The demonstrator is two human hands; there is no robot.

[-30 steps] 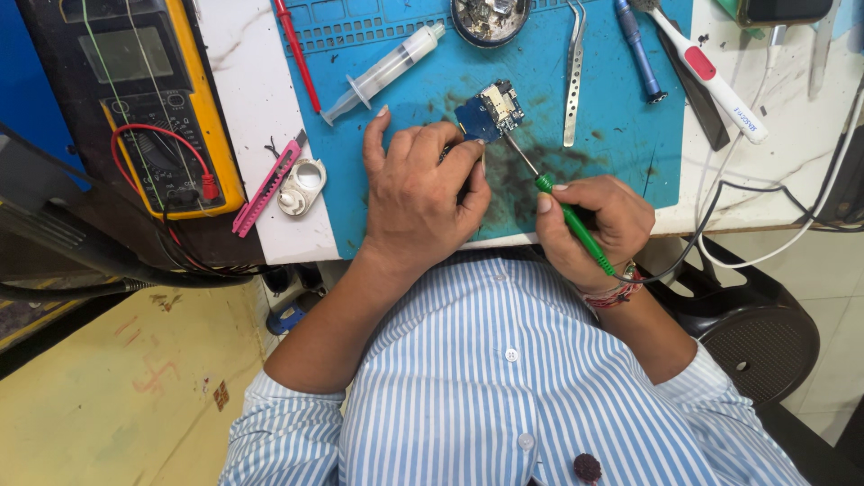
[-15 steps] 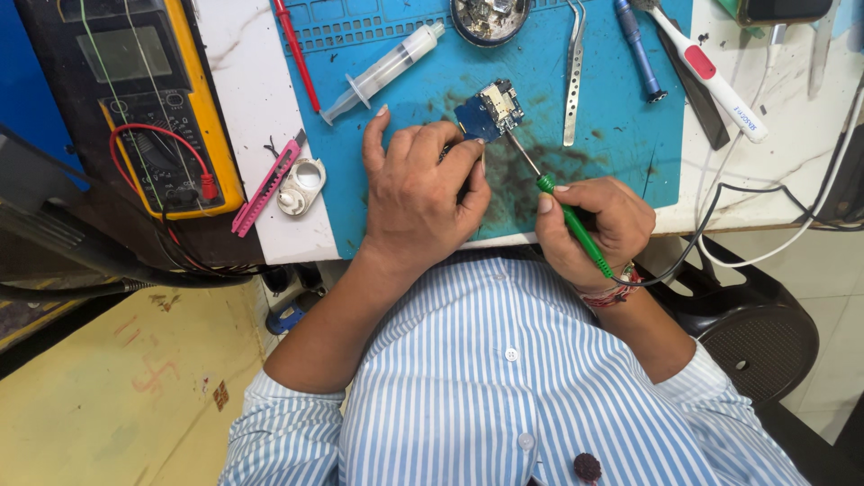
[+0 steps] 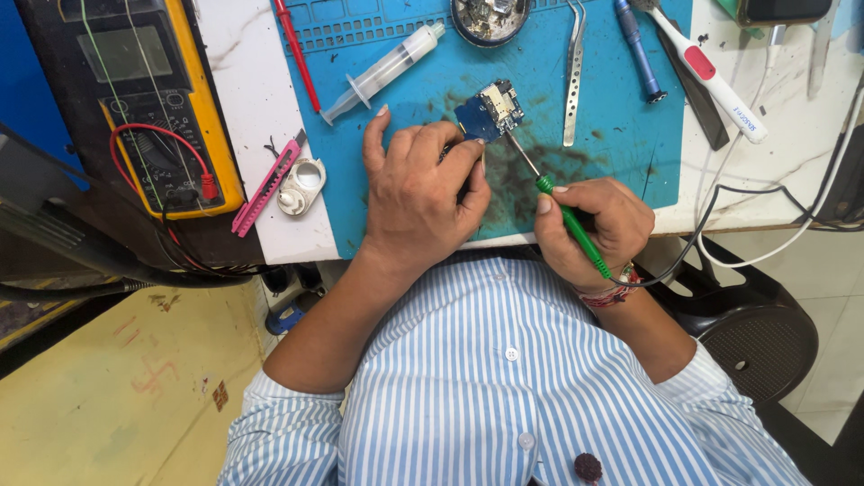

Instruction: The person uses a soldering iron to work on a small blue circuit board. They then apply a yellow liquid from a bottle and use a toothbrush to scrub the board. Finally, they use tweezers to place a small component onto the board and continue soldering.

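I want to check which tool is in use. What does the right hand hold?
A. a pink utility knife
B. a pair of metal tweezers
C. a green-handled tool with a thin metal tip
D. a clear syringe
C: the right hand grips the green-handled tool, its thin metal tip reaching to the small blue circuit board, which the left hand steadies on the blue mat.

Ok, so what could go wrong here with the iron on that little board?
The left hand pins the board right beside the iron tip, so a slip might burn a finger. The syringe and tweezers lie close by and could get knocked. The right hand trails a cable that may snag.
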